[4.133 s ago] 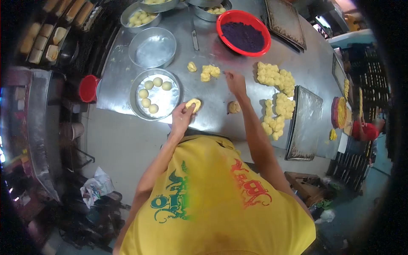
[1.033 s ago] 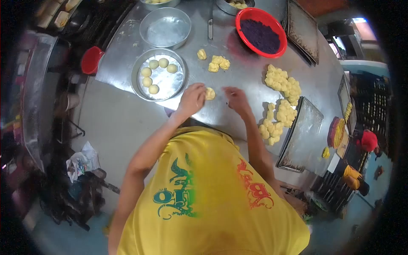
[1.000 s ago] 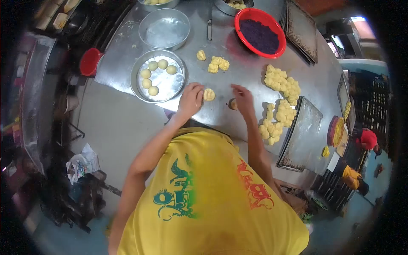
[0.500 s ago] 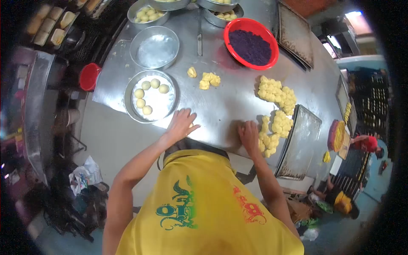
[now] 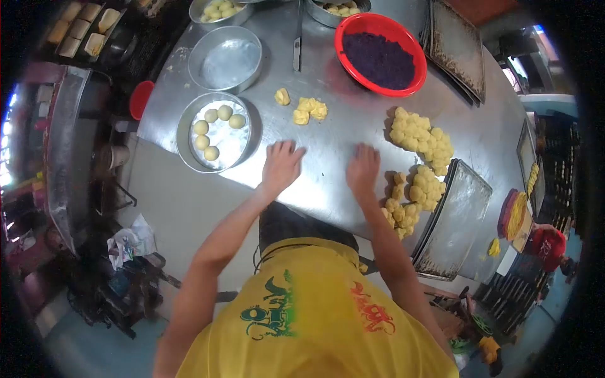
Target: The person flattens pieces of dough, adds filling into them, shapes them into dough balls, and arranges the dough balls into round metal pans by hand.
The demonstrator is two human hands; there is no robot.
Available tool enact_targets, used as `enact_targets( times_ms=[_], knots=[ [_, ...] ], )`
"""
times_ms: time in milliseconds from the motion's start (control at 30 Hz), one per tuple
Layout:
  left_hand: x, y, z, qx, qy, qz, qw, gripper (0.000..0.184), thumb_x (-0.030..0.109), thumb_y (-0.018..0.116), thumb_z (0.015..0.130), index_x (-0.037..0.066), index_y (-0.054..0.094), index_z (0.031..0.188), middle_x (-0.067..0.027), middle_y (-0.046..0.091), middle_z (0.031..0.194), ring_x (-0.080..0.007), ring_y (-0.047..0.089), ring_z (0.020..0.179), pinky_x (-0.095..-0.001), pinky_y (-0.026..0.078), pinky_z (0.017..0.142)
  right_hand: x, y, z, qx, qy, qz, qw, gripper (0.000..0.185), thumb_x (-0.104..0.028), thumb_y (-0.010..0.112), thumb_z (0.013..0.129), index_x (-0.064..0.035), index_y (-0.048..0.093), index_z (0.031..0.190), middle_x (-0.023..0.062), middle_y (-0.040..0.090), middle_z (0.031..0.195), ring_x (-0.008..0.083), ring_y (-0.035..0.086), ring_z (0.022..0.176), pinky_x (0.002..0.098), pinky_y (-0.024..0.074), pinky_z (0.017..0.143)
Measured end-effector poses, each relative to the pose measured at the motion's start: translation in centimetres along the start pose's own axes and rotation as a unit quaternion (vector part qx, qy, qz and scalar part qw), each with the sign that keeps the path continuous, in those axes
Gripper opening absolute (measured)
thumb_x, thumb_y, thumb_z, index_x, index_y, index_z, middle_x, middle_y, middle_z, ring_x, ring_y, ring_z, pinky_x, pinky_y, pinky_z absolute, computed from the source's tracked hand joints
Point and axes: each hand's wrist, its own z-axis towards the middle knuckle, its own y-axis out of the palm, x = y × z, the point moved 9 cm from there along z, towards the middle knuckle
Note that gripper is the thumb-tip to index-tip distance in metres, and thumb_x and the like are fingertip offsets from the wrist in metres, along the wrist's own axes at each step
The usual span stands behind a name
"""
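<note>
My left hand point(image 5: 282, 165) is palm down on the metal table, fingers curled under; whatever lies beneath the palm is hidden. To its right, my right hand point(image 5: 363, 169) is also curled downward on the table, with its underside out of sight. A round pan point(image 5: 183, 142) holding several smooth dough balls point(image 5: 212, 153) stands left of my left hand. Beyond the hands are a small dough piece point(image 5: 282, 96) and a cluster of yellow dough lumps point(image 5: 309, 110). Groups of dough pieces point(image 5: 421, 137) and more dough pieces point(image 5: 426, 188) lie right of my right hand.
A red basin point(image 5: 418, 79) of dark purple filling point(image 5: 381, 60) sits toward the back. An empty round pan point(image 5: 225, 60) and a scraper-like tool point(image 5: 297, 55) are at back left. Baking trays point(image 5: 455, 217) line the right; other people are beyond, including a red-shirted person point(image 5: 547, 247).
Both hands have moved forward on the table, away from my body, and the left also rightward. A pale bit showing by my left thumb before is hidden now. The camera view has shifted slightly.
</note>
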Motion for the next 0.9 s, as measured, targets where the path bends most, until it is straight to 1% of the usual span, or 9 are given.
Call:
enact_targets(
  times_ms=[67, 133, 267, 400, 467, 567, 667, 800, 900],
  knots=[
    [1.3, 0.6, 2.2, 0.042, -0.089, -0.015, 0.995, 0.027, 0.015, 0.06, 0.088, 0.012, 0.066, 0.114, -0.0109, 0.056, 0.103, -0.0307, 0.054, 0.102, -0.0467, 0.041, 0.087, -1.5, 1.2, -1.2, -0.019, 0.049, 0.038, 0.998, 0.031, 0.002, 0.058, 0.079, 0.0021, 0.06, 0.11, 0.021, 0.062, 0.106, 0.0404, 0.056, 0.107, 0.051, 0.0418, 0.101],
    [3.2, 2.9, -2.1, -0.036, -0.015, -0.069, 0.997, 0.028, 0.013, 0.06, 0.087, 0.012, 0.066, 0.114, -0.0113, 0.056, 0.101, -0.0313, 0.054, 0.102, -0.0468, 0.042, 0.087, -2.1, 1.3, -2.1, -0.079, 0.087, 0.111, 0.987, 0.03, 0.002, 0.057, 0.078, 0.0026, 0.06, 0.108, 0.0208, 0.062, 0.105, 0.0407, 0.057, 0.105, 0.0504, 0.0429, 0.099],
    [-1.5, 2.7, -6.9, -0.118, 0.002, -0.022, 0.993, 0.028, 0.01, 0.058, 0.086, 0.012, 0.068, 0.112, -0.0123, 0.056, 0.1, -0.0318, 0.055, 0.101, -0.046, 0.042, 0.087, 0.3, -2.3, -6.8, -0.038, -0.071, 0.054, 0.995, 0.028, 0.005, 0.053, 0.077, 0.0025, 0.058, 0.104, 0.0231, 0.06, 0.103, 0.043, 0.055, 0.1, 0.0501, 0.0446, 0.089],
    [0.9, -1.3, 1.7, 0.095, -0.037, -0.06, 0.993, 0.025, 0.008, 0.057, 0.084, 0.01, 0.067, 0.107, -0.0128, 0.057, 0.101, -0.0329, 0.054, 0.099, -0.0468, 0.041, 0.086, -2.0, 0.7, 1.8, -0.013, 0.039, 0.075, 0.996, 0.032, 0.0, 0.057, 0.079, 0.0027, 0.062, 0.111, 0.022, 0.064, 0.105, 0.0412, 0.057, 0.104, 0.0497, 0.0453, 0.095],
    [2.2, 0.6, 1.1, 0.066, -0.056, -0.085, 0.993, 0.026, 0.008, 0.058, 0.084, 0.01, 0.067, 0.108, -0.0129, 0.057, 0.102, -0.0327, 0.054, 0.099, -0.0469, 0.042, 0.084, -3.1, 1.3, 1.7, -0.008, 0.101, 0.127, 0.987, 0.03, -0.001, 0.057, 0.08, 0.0026, 0.062, 0.109, 0.0225, 0.064, 0.104, 0.041, 0.058, 0.104, 0.0494, 0.0459, 0.095],
    [2.7, 1.6, -5.8, -0.06, 0.097, -0.138, 0.984, 0.028, 0.008, 0.059, 0.083, 0.008, 0.067, 0.109, -0.0133, 0.057, 0.101, -0.0332, 0.054, 0.099, -0.0478, 0.043, 0.084, -2.5, 1.4, -6.8, -0.141, -0.038, 0.137, 0.98, 0.024, -0.002, 0.057, 0.081, 0.0022, 0.061, 0.104, 0.0237, 0.062, 0.101, 0.0422, 0.057, 0.101, 0.0526, 0.0459, 0.093],
    [-1.3, -1.4, -4.0, -0.003, 0.037, -0.07, 0.997, 0.029, 0.008, 0.06, 0.081, 0.007, 0.068, 0.109, -0.0134, 0.057, 0.101, -0.0335, 0.054, 0.099, -0.0483, 0.043, 0.084, -0.1, -1.3, -5.1, -0.031, -0.086, 0.049, 0.995, 0.024, -0.002, 0.058, 0.081, 0.0026, 0.061, 0.104, 0.0242, 0.062, 0.102, 0.0431, 0.057, 0.103, 0.0535, 0.0454, 0.095],
    [0.7, -0.5, 0.8, 0.075, -0.068, -0.12, 0.988, 0.027, 0.007, 0.06, 0.081, 0.007, 0.067, 0.107, -0.0151, 0.058, 0.1, -0.0355, 0.055, 0.097, -0.0482, 0.044, 0.085, -3.0, 0.9, -0.7, -0.048, 0.02, 0.115, 0.992, 0.025, -0.003, 0.06, 0.079, 0.0011, 0.061, 0.104, 0.0218, 0.062, 0.105, 0.043, 0.057, 0.103, 0.0545, 0.0449, 0.098],
    [3.5, 1.7, -7.7, -0.077, 0.152, -0.107, 0.979, 0.03, 0.012, 0.063, 0.08, 0.007, 0.065, 0.11, -0.0121, 0.057, 0.101, -0.0323, 0.055, 0.1, -0.0463, 0.045, 0.085, -2.2, 0.9, -6.2, -0.076, -0.055, 0.118, 0.989, 0.023, -0.004, 0.061, 0.079, -0.0011, 0.061, 0.102, 0.0187, 0.062, 0.104, 0.0413, 0.057, 0.102, 0.0548, 0.0448, 0.096]
  ],
)
